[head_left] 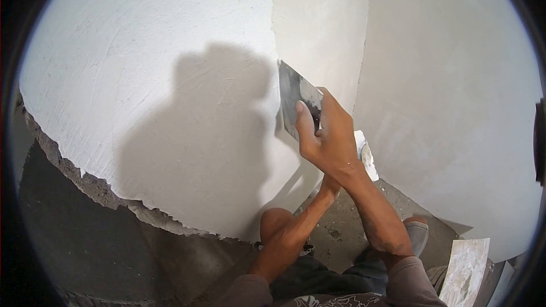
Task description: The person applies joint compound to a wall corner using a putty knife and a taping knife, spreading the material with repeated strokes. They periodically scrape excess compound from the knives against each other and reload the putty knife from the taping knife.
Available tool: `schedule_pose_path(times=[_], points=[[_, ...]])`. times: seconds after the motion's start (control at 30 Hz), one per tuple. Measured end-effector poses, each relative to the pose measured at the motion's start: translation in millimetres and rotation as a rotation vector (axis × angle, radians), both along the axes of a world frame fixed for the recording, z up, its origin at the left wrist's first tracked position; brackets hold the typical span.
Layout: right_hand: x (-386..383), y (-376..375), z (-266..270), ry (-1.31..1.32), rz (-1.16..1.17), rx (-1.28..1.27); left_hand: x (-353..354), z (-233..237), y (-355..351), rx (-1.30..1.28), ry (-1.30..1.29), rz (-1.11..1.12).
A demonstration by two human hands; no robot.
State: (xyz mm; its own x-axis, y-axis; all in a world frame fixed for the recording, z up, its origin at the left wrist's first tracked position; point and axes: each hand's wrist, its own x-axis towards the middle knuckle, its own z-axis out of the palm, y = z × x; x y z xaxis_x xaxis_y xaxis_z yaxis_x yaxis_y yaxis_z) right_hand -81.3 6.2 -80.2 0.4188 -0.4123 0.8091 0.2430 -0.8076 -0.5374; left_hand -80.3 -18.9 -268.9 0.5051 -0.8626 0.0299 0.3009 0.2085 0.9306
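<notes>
"How is the right hand (335, 131) set?"

"Its forearm (372, 210) slants up from the lower right, back of the hand showing, thumb laid over the flat metal blade (290, 91). That grip is closed on the blade, which stands at the edge of the bright left wall (136, 34), beside the middle wall (321, 17)."

"And the left?"

"The left forearm (301, 219) crosses behind the right wrist, so the left hand (331, 185) is mostly hidden; I can't tell how its grip stands, or whether it holds the smeared white plate (367, 159) showing past the wrist."

"Anything else around?"

"A shadow (199, 136) darkens the left wall above its ragged lower edge. A blotched board (465, 273) leans at lower right, its bottom cut off, near a knee (417, 222)."
</notes>
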Motion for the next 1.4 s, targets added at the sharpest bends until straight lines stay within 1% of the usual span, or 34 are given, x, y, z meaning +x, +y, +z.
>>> schedule_pose_path(times=[0.1,0.2,0.23,0.33,0.43,0.53,0.63,0.73,0.93,1.03,1.13,1.23,1.3,1.4], points=[[-1.0,-7.8,-8.3,0.019,-0.108,0.032,0.7,0.0,1.2,0.004,0.003,-0.002],[-0.1,-14.0,-9.2,0.105,-0.162,0.149,1.3,0.4,2.9,0.008,0.011,-0.005],[2.2,-16.4,-11.3,0.091,-0.174,0.116,1.2,0.7,3.6,0.01,0.01,-0.005],[5.6,-12.2,-10.0,0.141,-0.137,0.177,0.1,0.7,3.1,0.008,0.019,-0.013],[4.2,-7.8,-6.9,0.112,-0.086,0.055,-1.3,1.2,2.5,0.007,0.022,-0.021],[2.3,-8.8,-5.0,0.003,-0.037,-0.052,-2.9,1.6,2.8,0.009,0.021,-0.023],[-4.9,-10.8,-4.7,0.046,-0.031,0.013,-2.3,0.0,4.8,0.009,0.023,-0.015],[-4.1,-19.1,-8.1,0.13,-0.122,0.037,-1.8,-1.0,5.7,0.011,0.022,-0.005],[-2.8,-15.5,-4.7,0.158,-0.075,0.159,-2.0,-2.5,7.7,0.014,0.016,0.013],[-2.2,-15.4,-4.1,0.152,-0.073,0.152,-2.0,-3.0,8.6,0.016,0.013,0.025],[-4.0,-13.1,-0.1,0.138,-0.093,0.04,-2.6,-4.5,8.7,0.019,0.003,0.046],[-9.8,-18.5,0.4,0.101,-0.011,0.046,-2.3,-7.2,9.0,0.008,-0.038,0.074],[-13.0,-22.6,-0.9,0.14,-0.046,0.089,-0.7,-10.6,8.4,-0.022,-0.083,0.084],[-10.8,-24.4,-1.6,0.138,-0.071,0.165,1.3,-12.4,2.8,0.041,-0.129,0.124]])
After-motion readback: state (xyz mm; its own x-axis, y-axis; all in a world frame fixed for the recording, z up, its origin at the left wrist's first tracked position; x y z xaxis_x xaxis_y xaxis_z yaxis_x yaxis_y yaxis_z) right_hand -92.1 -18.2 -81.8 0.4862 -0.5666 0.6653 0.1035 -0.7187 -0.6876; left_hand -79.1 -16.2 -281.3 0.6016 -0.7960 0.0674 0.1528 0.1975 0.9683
